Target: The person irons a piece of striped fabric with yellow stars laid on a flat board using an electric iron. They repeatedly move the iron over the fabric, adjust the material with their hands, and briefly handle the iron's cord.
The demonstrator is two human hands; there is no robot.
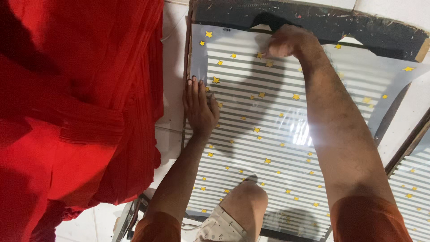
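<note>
The left hand [199, 107] is laid flat, fingers straight and together, on the left edge of a glossy sheet [264, 134] printed with grey and white stripes and small yellow stars; nothing is gripped, the sheet is only pressed down. The right hand [286, 42] is curled near the sheet's far edge, its fingertips bunched as if something small or the film itself is pinched, though what is held cannot be told from this view. The sheet is spread over a dark board [313, 20] whose worn edge is seen beyond it, and this rests on the white tiled floor [172, 67]. A slip is judged likely if the flat hand is lifted while the far edge is pulled: the film looks slick and could be skewed on the board or creased. The glare in the middle suggests a smooth surface on which wrinkles or trapped air would be easily set. A bare knee [246, 201] is planted on the near part of the sheet, and a fold could be pressed in there if weight is shifted. A heap of red cloth [76, 112] is bunched just left of the board, close to the left hand, and room on that side is crowded by it. A second starred sheet [412, 188] is seen at the right, beside a dark strip.
</note>
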